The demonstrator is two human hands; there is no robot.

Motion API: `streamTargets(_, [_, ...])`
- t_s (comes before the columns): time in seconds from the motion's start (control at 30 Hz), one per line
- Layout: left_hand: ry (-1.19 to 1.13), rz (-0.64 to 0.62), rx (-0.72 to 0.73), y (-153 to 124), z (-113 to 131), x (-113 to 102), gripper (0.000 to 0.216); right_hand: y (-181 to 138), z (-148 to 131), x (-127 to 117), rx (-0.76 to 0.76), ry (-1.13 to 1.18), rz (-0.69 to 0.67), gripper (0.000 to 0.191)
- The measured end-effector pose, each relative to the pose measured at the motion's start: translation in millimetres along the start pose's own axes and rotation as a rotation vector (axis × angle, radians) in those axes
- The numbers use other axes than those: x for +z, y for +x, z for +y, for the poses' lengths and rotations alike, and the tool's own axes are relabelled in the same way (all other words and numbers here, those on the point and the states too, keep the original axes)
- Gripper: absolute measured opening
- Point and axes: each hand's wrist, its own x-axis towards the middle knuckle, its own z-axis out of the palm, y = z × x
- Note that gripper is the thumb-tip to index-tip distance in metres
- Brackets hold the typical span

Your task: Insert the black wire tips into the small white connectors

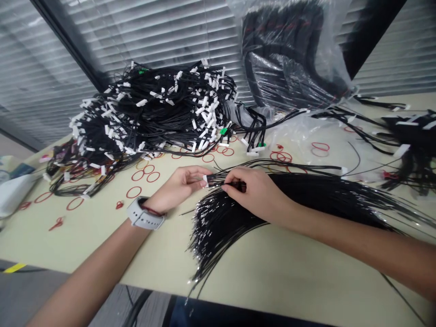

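Observation:
My left hand (182, 184), with a grey watch (143, 214) on its wrist, pinches a small white connector (205, 180) at the end of a few black wires. My right hand (254, 188) is pinched on a thin black wire (235, 185) right beside that connector. Both hands hover over a fanned bundle of loose black wires (218, 227) with bare metal tips, lying on the pale table (272, 272).
A big heap of black wire harnesses with white connectors (153, 113) sits behind the hands. A clear plastic bag of black wires (289, 59) stands at the back right. Red rubber bands (143, 175) are scattered over the table. More harnesses (412, 136) lie at the far right.

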Motion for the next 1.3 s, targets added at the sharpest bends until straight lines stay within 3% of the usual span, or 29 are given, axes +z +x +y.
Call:
streamTargets(0.2, [-0.061, -0.011, -0.017, 0, -1, -1, 0.021, 2, -1, -3, -0.043, 0.06, -0.024, 0.014])
streamTargets(1.3, [-0.287, -0.028, -0.14, -2, 1, 1, 0.024, -2, 4, 6, -0.139, -0.057, 0.016, 0.011])
